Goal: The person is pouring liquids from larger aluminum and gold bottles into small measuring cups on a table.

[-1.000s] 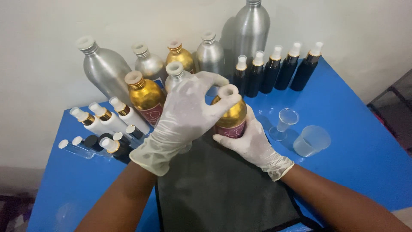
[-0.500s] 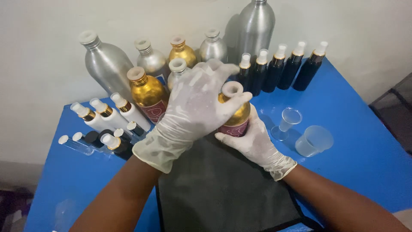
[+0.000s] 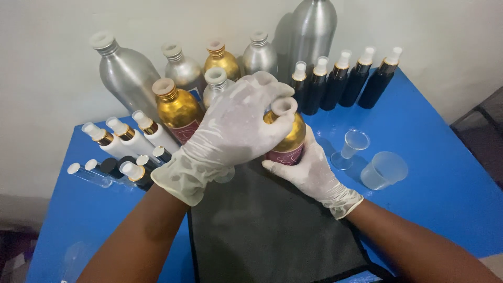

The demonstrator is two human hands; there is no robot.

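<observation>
A gold metal bottle [image 3: 291, 137] with a dark red label and a pale cap stands over the far edge of a black mat [image 3: 262, 230]. My right hand [image 3: 309, 170], in a white glove, wraps around the bottle's lower body from behind. My left hand [image 3: 230, 131], also gloved, curls over the bottle's shoulder with its fingertips around the cap. Both forearms reach in from the bottom of the view.
Behind stand several silver and gold metal bottles [image 3: 178, 107] and a row of dark spray bottles [image 3: 340, 78]. White spray bottles [image 3: 131, 139] lie at the left. Two clear plastic cups [image 3: 385, 170] sit at the right on the blue table [image 3: 445, 173].
My left hand's fingers have closed in around the bottle's cap, from spread above it. The right hand keeps its hold on the bottle's body.
</observation>
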